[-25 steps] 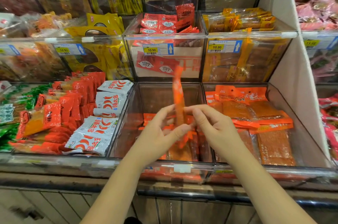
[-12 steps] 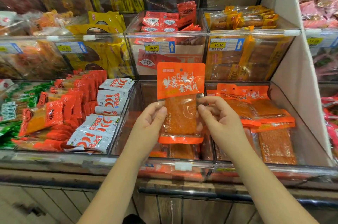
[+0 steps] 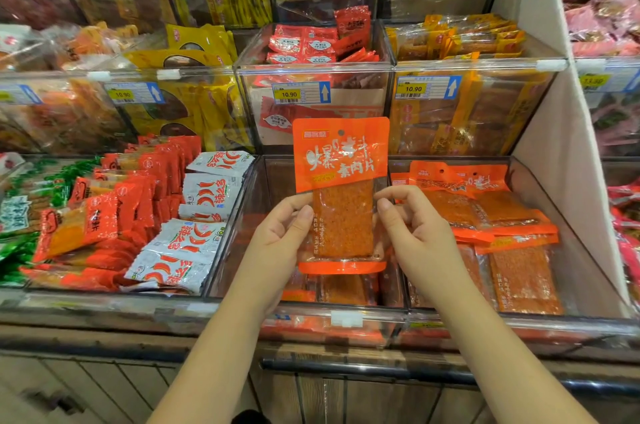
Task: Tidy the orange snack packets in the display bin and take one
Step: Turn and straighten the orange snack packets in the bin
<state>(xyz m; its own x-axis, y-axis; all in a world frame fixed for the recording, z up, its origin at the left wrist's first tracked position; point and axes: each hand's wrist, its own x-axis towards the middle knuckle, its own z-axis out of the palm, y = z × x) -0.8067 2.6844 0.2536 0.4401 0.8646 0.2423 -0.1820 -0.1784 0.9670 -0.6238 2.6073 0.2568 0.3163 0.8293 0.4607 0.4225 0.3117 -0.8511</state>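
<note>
I hold one orange snack packet [image 3: 342, 195] upright, its printed front facing me, above the clear middle display bin [image 3: 242, 215]. My left hand [image 3: 277, 243] pinches its left edge and my right hand [image 3: 419, 233] pinches its right edge. A few more orange packets [image 3: 343, 288] lie flat at the bottom of that bin, partly hidden behind the held one. The bin to the right holds a stack of the same orange packets [image 3: 491, 215].
Left of the middle bin are red and white chilli snack packs [image 3: 194, 240]. Upper-tier clear bins with 10.90 price tags [image 3: 300, 92] stand behind. A white divider panel [image 3: 554, 153] walls the right side. A wooden counter with a dark rail [image 3: 381, 371] runs below.
The packet turned from edge-on to front-facing in my hands and now sits slightly higher; both hands keep their hold on its sides.
</note>
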